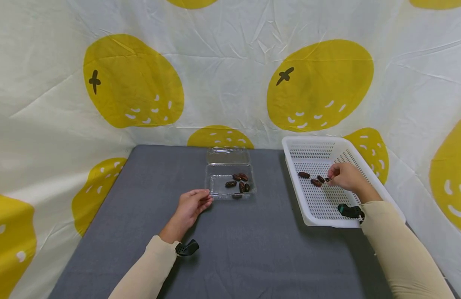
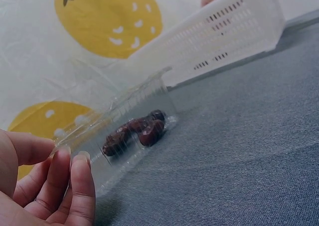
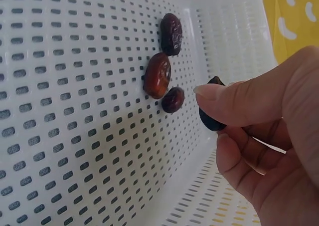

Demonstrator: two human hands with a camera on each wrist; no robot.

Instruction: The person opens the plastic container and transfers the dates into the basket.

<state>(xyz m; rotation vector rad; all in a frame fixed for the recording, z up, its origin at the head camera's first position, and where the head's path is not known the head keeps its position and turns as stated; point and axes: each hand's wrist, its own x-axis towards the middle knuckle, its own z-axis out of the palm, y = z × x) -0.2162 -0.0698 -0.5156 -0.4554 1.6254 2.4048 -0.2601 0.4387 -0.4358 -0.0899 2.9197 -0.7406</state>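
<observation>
In the right wrist view my right hand (image 3: 269,121) pinches a dark date (image 3: 212,111) between thumb and fingers, inside a white perforated basket (image 1: 295,191). Three other dates lie on the basket floor: a dark one (image 3: 171,35), a reddish-brown one (image 3: 157,76) and a small one (image 3: 173,100). My left hand (image 1: 190,206) pinches the near left edge of a clear plastic clamshell box (image 1: 217,182), its thumb and fingertips at the rim. Several dates (image 1: 242,186) lie inside the box. Its lid (image 1: 228,156) stands folded back at the far side.
A grey cloth (image 1: 230,257) covers the table. Behind it hangs a white curtain (image 1: 223,83) with yellow fruit prints, close to the far sides of box and basket. The basket stands at the right edge, apart from the box, with grey cloth between them.
</observation>
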